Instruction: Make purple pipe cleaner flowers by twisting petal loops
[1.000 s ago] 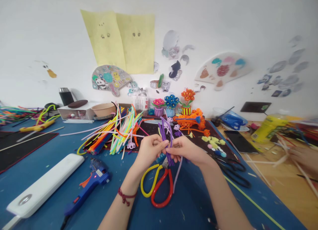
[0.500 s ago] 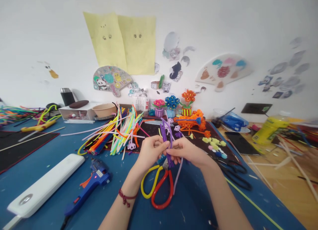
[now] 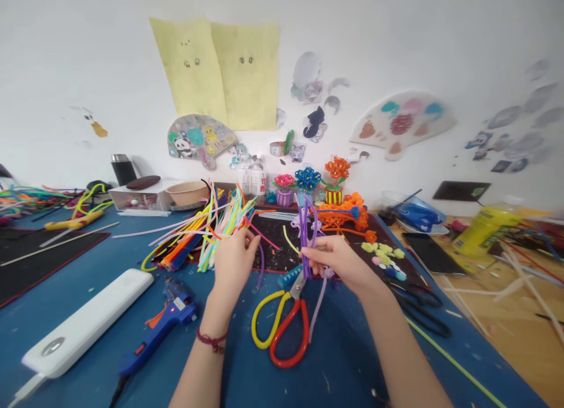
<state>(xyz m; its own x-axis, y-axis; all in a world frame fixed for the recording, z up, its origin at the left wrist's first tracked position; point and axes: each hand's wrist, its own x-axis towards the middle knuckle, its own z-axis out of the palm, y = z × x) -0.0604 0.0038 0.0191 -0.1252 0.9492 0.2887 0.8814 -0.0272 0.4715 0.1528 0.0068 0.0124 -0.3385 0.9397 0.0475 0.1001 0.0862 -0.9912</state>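
My right hand [image 3: 332,261] pinches an upright bundle of purple pipe cleaners [image 3: 305,226] between thumb and fingers. Right below it on the blue mat lie scissors [image 3: 298,287] with one yellow and one red handle. My left hand [image 3: 235,255] is off to the left with its fingertips closed, in front of the heap of coloured pipe cleaners [image 3: 207,246]. From those fingertips hangs a single curved purple pipe cleaner [image 3: 262,270]. A lilac pipe cleaner [image 3: 318,311] droops below my right hand. Small purple loop flowers [image 3: 316,226] lie behind the bundle, partly covered.
A blue glue gun [image 3: 161,331] and a white power strip-like device [image 3: 88,325] lie at left. Black scissors [image 3: 423,308], pompoms [image 3: 383,255] and a phone [image 3: 434,253] are at right. Pipe-cleaner flower pots [image 3: 307,184] stand along the wall.
My left hand has come away from the bundle and moved left, a purple pipe cleaner hanging from it. My right hand keeps the bundle above the scissors.
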